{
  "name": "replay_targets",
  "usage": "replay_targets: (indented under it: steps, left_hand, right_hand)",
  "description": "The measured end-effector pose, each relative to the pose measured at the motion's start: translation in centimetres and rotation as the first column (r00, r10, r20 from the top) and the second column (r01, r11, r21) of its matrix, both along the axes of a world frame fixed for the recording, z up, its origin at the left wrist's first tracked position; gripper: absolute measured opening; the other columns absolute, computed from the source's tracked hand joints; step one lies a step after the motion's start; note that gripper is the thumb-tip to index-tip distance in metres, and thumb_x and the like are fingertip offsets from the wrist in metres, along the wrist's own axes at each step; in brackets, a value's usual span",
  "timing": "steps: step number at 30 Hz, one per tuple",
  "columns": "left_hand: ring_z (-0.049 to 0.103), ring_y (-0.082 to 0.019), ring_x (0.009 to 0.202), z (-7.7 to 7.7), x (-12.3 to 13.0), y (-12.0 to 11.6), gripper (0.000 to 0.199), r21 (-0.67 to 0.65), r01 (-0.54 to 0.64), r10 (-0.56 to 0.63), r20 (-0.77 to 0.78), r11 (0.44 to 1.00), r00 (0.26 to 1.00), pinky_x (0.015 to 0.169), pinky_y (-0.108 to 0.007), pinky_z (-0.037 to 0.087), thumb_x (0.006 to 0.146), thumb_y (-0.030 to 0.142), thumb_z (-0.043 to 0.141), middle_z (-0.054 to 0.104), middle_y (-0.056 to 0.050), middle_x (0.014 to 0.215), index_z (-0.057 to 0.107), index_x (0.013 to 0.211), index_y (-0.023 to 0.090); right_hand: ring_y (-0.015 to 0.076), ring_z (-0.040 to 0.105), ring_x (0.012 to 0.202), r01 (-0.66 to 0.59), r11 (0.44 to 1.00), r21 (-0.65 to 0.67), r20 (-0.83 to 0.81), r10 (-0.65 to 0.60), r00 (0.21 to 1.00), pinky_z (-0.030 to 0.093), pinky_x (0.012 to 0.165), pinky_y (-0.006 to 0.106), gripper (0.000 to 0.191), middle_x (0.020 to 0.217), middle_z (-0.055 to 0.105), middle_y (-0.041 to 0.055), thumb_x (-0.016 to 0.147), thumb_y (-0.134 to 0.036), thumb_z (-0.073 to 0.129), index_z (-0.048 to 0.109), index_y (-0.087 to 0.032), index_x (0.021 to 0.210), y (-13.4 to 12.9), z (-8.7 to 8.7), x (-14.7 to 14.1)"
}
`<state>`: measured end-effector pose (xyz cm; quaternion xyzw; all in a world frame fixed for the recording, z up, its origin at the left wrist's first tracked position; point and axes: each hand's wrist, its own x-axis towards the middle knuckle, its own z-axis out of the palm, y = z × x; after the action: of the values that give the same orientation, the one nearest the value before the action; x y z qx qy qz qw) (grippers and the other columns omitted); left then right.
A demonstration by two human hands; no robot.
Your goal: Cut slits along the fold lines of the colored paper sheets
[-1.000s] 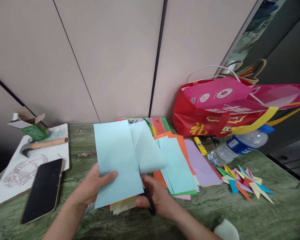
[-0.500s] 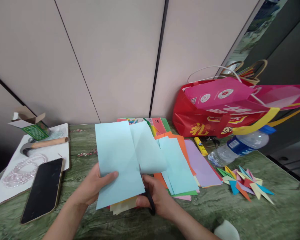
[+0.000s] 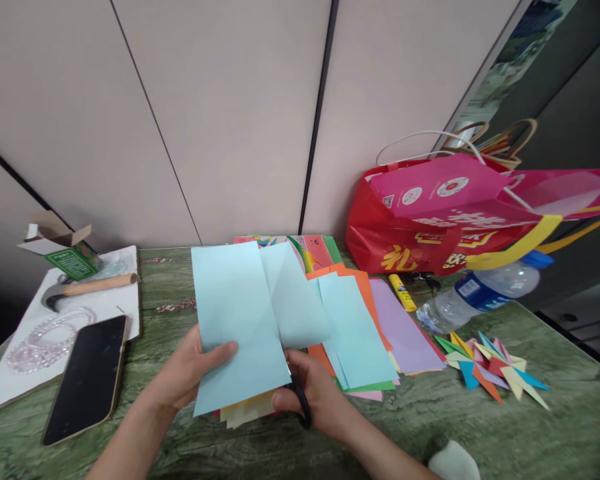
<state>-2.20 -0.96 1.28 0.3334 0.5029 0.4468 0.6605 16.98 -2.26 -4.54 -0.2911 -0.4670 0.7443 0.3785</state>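
My left hand (image 3: 200,363) grips a light blue sheet of paper (image 3: 233,300) at its left edge, thumb on top and fingers behind. A long cut runs up the sheet, and the part right of it curls over. In my right hand (image 3: 315,390) are black-handled scissors (image 3: 301,400), held at the lower end of the cut; their blades are mostly hidden by the paper. Under the sheet, cream and yellow papers (image 3: 247,410) stick out. Just to the right lie light blue pieces (image 3: 357,333) on top of orange sheets (image 3: 363,283).
Purple paper (image 3: 405,330), a yellow glue stick (image 3: 401,292), a water bottle (image 3: 480,293), folded paper pieces (image 3: 497,367) and a red bag (image 3: 430,220) are at right. On the left are a phone (image 3: 87,380), a sickle (image 3: 97,285), beads (image 3: 47,340) and a small green box (image 3: 70,257).
Almost nothing differs. The curled right part of the blue sheet has shifted very slightly left; both hands keep their places and grips.
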Motion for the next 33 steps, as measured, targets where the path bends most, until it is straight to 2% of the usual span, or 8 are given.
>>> replay_targets:
  steps: [4,8,17,26,33]
  left_hand:
    - [0.067,-0.018,0.060,-0.04,0.01,-0.08,0.042,-0.008,0.004,-0.005,-0.002,1.000,1.000,0.055,-0.028,0.057,0.060,0.018,0.077,0.074,-0.003,0.078,0.054,0.095,0.018]
    - [0.067,-0.017,0.060,-0.09,0.02,-0.09,0.040,-0.010,0.007,-0.007,0.010,1.000,1.000,0.055,-0.027,0.056,0.060,0.017,0.077,0.074,-0.003,0.077,0.054,0.093,0.018]
    - [0.067,-0.019,0.060,0.08,0.08,-0.07,0.041,-0.020,0.002,-0.002,0.010,1.000,1.000,0.055,-0.028,0.057,0.058,0.018,0.078,0.074,-0.004,0.075,0.055,0.092,0.017]
    - [0.067,-0.019,0.060,-0.13,-0.01,0.02,0.044,-0.027,-0.001,0.001,0.005,1.000,1.000,0.055,-0.030,0.057,0.058,0.019,0.078,0.074,-0.003,0.077,0.053,0.094,0.019]
    - [0.067,-0.019,0.059,0.00,0.04,0.00,0.045,-0.036,0.020,-0.020,-0.002,0.999,1.000,0.056,-0.030,0.056,0.058,0.020,0.079,0.074,-0.005,0.078,0.053,0.095,0.017]
  right_hand:
    - [0.0084,0.044,0.050,0.005,1.000,-0.025,0.030,-0.005,1.000,0.038,0.049,0.022,0.044,0.062,0.053,-0.0046,0.052,-0.033,0.081,0.053,-0.015,0.080,-0.02,-0.53,-0.05]
    - [0.0081,0.046,0.047,0.037,0.999,-0.021,0.046,-0.036,0.998,0.041,0.046,0.022,0.043,0.060,0.053,-0.0047,0.054,-0.037,0.079,0.052,-0.015,0.078,-0.10,-0.83,-0.19]
    - [0.0081,0.048,0.042,0.064,0.998,-0.019,0.123,-0.061,0.990,0.043,0.043,0.022,0.044,0.052,0.052,-0.0063,0.051,-0.039,0.079,0.053,-0.014,0.075,-0.07,-0.19,-0.27]
    - [0.0060,0.044,0.039,0.060,0.998,-0.037,0.120,-0.055,0.991,0.046,0.042,0.022,0.042,0.050,0.048,-0.0080,0.052,-0.039,0.079,0.054,-0.015,0.075,-0.09,-0.34,-0.30]
    - [0.0078,0.045,0.040,0.052,0.998,-0.047,0.096,-0.047,0.994,0.042,0.041,0.022,0.043,0.054,0.050,-0.0064,0.052,-0.039,0.079,0.053,-0.016,0.077,-0.11,-0.46,-0.27]
